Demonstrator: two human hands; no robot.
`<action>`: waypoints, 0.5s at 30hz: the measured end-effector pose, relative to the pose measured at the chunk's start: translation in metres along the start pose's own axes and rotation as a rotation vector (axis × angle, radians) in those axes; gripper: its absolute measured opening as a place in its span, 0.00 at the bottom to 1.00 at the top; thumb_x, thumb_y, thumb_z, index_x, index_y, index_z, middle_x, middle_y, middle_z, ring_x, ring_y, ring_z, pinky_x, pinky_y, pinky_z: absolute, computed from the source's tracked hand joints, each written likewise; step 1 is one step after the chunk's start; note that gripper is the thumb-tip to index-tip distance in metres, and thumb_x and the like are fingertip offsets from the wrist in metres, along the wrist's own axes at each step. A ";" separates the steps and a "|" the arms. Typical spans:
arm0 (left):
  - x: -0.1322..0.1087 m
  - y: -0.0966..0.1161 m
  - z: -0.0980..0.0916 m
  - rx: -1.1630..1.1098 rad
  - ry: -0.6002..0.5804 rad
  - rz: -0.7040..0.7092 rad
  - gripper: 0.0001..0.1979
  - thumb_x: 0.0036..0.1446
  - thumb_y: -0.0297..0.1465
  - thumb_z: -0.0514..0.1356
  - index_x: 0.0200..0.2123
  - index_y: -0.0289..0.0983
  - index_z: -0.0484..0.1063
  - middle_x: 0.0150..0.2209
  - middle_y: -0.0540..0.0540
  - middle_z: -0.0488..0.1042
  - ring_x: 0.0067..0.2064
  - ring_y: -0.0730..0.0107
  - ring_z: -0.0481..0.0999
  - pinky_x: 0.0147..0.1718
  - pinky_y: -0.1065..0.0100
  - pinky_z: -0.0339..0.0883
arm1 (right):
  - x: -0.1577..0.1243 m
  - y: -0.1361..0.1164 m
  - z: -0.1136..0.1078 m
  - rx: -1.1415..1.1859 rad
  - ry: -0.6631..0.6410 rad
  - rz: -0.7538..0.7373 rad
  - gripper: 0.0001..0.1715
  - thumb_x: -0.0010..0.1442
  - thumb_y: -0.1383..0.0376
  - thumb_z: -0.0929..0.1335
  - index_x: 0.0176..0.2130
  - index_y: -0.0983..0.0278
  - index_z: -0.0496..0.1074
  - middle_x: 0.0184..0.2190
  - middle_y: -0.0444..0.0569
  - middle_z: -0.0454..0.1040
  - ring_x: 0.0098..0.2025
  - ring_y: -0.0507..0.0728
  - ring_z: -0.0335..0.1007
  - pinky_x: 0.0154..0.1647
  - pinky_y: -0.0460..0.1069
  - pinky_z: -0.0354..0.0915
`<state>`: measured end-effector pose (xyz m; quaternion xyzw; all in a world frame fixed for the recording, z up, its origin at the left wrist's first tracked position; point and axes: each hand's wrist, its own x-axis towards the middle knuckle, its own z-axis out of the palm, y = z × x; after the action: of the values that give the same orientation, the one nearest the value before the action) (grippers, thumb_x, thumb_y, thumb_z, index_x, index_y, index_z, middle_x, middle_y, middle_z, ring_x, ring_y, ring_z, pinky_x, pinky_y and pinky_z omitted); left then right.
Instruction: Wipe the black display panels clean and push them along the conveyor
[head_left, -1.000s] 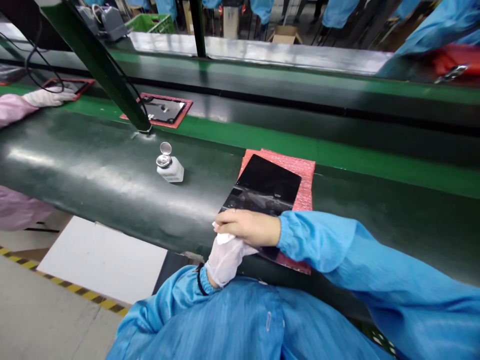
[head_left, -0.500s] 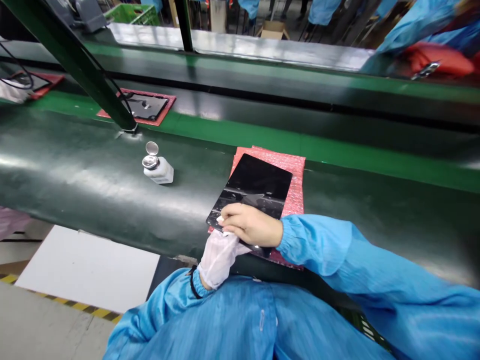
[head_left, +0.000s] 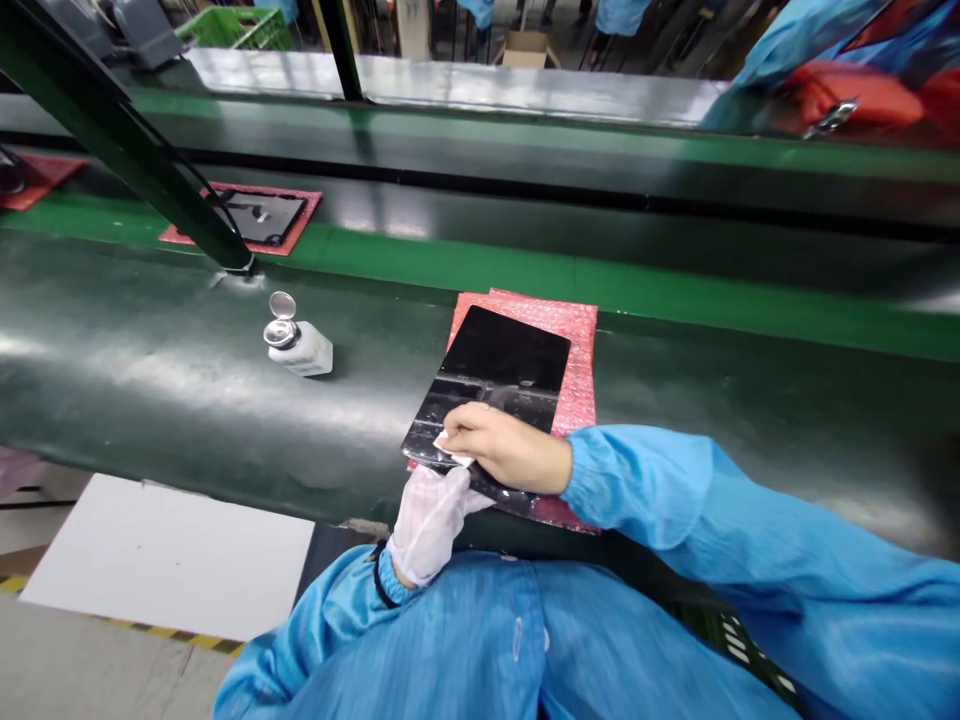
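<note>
Along the dark green conveyor belt (head_left: pixel 150 370), a white dispenser bottle (head_left: pixel 301 352) sits with its metal lid flipped open and its contents hidden, well left of a pink bubble sheet (head_left: pixel 579 370) that carries a black panel (head_left: pixel 499 365). The bare right hand (head_left: pixel 510 450) lies on the panel's near corner, clenching a white wipe (head_left: pixel 450 447) against its surface, while the gloved left hand (head_left: pixel 429 525) sits just below the panel's edge, its grip impossible to tell
</note>
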<state>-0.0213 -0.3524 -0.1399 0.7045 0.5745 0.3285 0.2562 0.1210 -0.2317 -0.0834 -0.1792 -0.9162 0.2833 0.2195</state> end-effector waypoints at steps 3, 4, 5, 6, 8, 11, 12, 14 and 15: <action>0.001 0.005 -0.003 -0.059 0.006 -0.023 0.07 0.64 0.34 0.53 0.39 0.40 0.70 0.30 0.47 0.74 0.32 0.66 0.75 0.36 0.62 0.72 | -0.018 0.040 -0.032 -0.117 0.140 0.147 0.16 0.65 0.64 0.61 0.35 0.64 0.76 0.33 0.51 0.68 0.37 0.55 0.65 0.39 0.51 0.64; 0.002 0.007 -0.005 -0.075 0.009 -0.027 0.07 0.64 0.34 0.53 0.38 0.41 0.70 0.29 0.47 0.74 0.31 0.67 0.75 0.36 0.63 0.72 | -0.022 0.057 -0.045 -0.176 0.210 0.248 0.15 0.65 0.64 0.62 0.35 0.64 0.77 0.32 0.50 0.67 0.37 0.56 0.64 0.39 0.52 0.64; 0.003 0.008 -0.006 -0.083 0.015 -0.031 0.07 0.64 0.35 0.53 0.37 0.41 0.70 0.29 0.48 0.74 0.31 0.67 0.74 0.36 0.63 0.72 | -0.024 0.070 -0.055 -0.231 0.276 0.346 0.16 0.64 0.64 0.62 0.34 0.64 0.77 0.31 0.50 0.67 0.36 0.56 0.64 0.39 0.53 0.64; 0.003 0.009 -0.007 -0.083 0.024 -0.029 0.07 0.63 0.35 0.54 0.36 0.41 0.70 0.28 0.48 0.74 0.32 0.67 0.74 0.37 0.63 0.72 | -0.027 0.077 -0.060 -0.276 0.318 0.417 0.16 0.64 0.64 0.62 0.33 0.64 0.77 0.30 0.50 0.66 0.35 0.56 0.63 0.39 0.54 0.64; 0.005 0.009 -0.009 -0.080 0.042 -0.027 0.06 0.61 0.36 0.57 0.35 0.41 0.70 0.28 0.48 0.75 0.33 0.65 0.75 0.38 0.62 0.72 | -0.031 0.068 -0.056 -0.320 0.316 0.436 0.17 0.65 0.65 0.60 0.32 0.65 0.76 0.30 0.51 0.67 0.35 0.56 0.63 0.39 0.54 0.64; 0.006 0.008 -0.011 -0.084 0.056 -0.046 0.08 0.59 0.38 0.59 0.35 0.40 0.71 0.29 0.46 0.76 0.36 0.63 0.75 0.39 0.62 0.71 | -0.043 0.010 -0.021 -0.253 0.143 0.159 0.19 0.66 0.67 0.58 0.35 0.66 0.75 0.33 0.53 0.70 0.37 0.56 0.64 0.40 0.52 0.64; 0.005 0.007 -0.011 -0.087 0.057 -0.054 0.08 0.59 0.38 0.59 0.36 0.40 0.72 0.29 0.46 0.76 0.35 0.63 0.76 0.38 0.62 0.71 | -0.048 -0.009 -0.010 -0.195 0.074 0.053 0.18 0.67 0.69 0.57 0.39 0.66 0.75 0.36 0.54 0.71 0.38 0.55 0.64 0.40 0.50 0.65; 0.005 0.007 -0.010 -0.094 0.050 -0.066 0.09 0.61 0.38 0.57 0.36 0.39 0.72 0.28 0.46 0.76 0.34 0.64 0.76 0.35 0.63 0.71 | -0.056 -0.028 -0.002 -0.115 0.006 -0.045 0.18 0.66 0.72 0.57 0.43 0.66 0.74 0.39 0.54 0.72 0.40 0.54 0.65 0.40 0.48 0.65; 0.004 0.008 -0.009 -0.098 0.039 -0.069 0.10 0.62 0.38 0.55 0.36 0.39 0.72 0.27 0.46 0.76 0.32 0.65 0.76 0.34 0.64 0.71 | -0.058 -0.025 -0.005 -0.101 0.006 -0.040 0.18 0.66 0.72 0.57 0.43 0.66 0.74 0.39 0.54 0.71 0.40 0.54 0.66 0.40 0.49 0.65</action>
<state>-0.0229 -0.3502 -0.1273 0.6644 0.5865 0.3611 0.2903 0.1673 -0.2749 -0.0820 -0.1727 -0.9320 0.2319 0.2185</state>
